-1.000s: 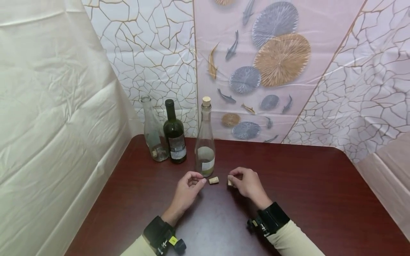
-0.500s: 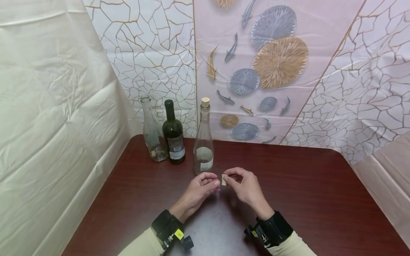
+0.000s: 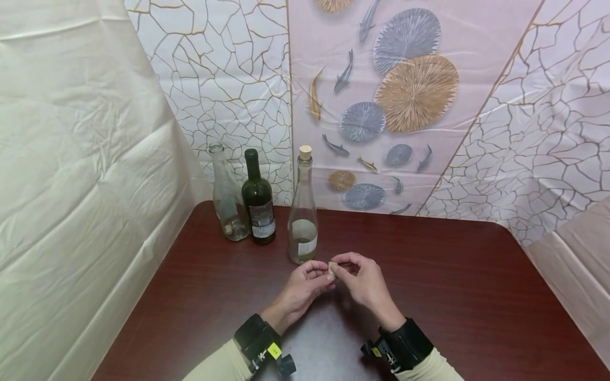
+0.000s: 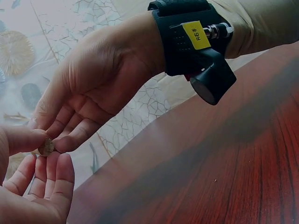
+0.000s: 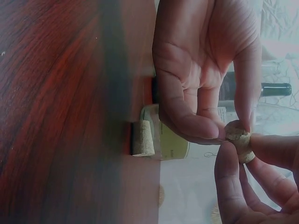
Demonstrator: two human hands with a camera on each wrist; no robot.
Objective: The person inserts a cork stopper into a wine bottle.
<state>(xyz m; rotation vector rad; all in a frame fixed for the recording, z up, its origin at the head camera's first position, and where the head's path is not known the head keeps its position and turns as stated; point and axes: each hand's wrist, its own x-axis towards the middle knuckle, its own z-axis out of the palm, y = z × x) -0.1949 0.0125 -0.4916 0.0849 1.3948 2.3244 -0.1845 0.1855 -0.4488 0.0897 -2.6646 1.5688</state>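
A small cork (image 3: 332,268) is pinched between both hands' fingertips in front of the tall clear bottle (image 3: 304,235). My right hand (image 3: 366,280) grips it by thumb and fingers from the right. From the other side, my left hand (image 3: 300,293) takes it at the thumb and fingertips. The right wrist view shows the held cork (image 5: 238,133) above the tabletop, its speckled end partly covered by fingers. A second cork (image 5: 142,138) lies on the table near the bottle's base there; in the head view the left hand hides it. Another cork (image 3: 305,152) plugs that bottle's neck.
Left of the clear bottle stand a dark green wine bottle (image 3: 258,211) and an uncorked clear bottle (image 3: 230,206) with a cork lying inside. The dark red table (image 3: 452,296) ends against patterned cloth (image 3: 248,69) at the back and plain cloth at the left.
My left hand has moved right, from beside the lying cork to the cork in my right hand, and now touches it. The right hand shifted slightly left with its cork.
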